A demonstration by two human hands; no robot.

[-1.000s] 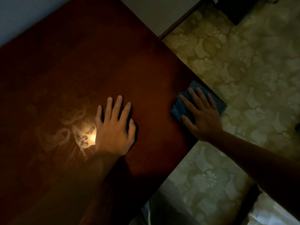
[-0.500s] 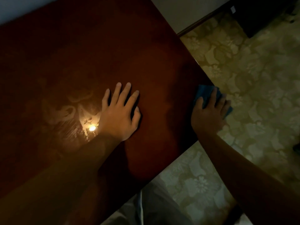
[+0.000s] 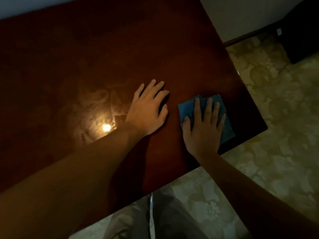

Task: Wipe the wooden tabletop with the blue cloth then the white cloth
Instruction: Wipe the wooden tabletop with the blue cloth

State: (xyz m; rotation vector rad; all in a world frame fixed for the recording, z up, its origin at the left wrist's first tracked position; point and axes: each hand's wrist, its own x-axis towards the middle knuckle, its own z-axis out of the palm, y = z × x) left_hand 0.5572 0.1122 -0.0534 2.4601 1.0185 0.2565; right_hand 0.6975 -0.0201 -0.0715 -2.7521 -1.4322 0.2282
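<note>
Wooden tabletop [image 3: 107,49]: dark red-brown, fills the left and centre of the frame, its corner reaching the right-centre edge; a bright lamp glare [image 3: 106,127] shows left of centre (faint smeared streaks surround it). Patterned floor [image 3: 284,118]: pale floral, right side and bottom of the frame. Your left hand [image 3: 146,114]: centre of the frame, palm down flat on the wood, fingers straight and slightly spread, holding nothing. Your right hand [image 3: 203,131]: just right of centre, fingers straight and spread, pressing flat on the cloth. Blue cloth [image 3: 187,107]: under that hand, lying on the tabletop near its right corner, zigzag edges showing beyond the fingers.
</note>
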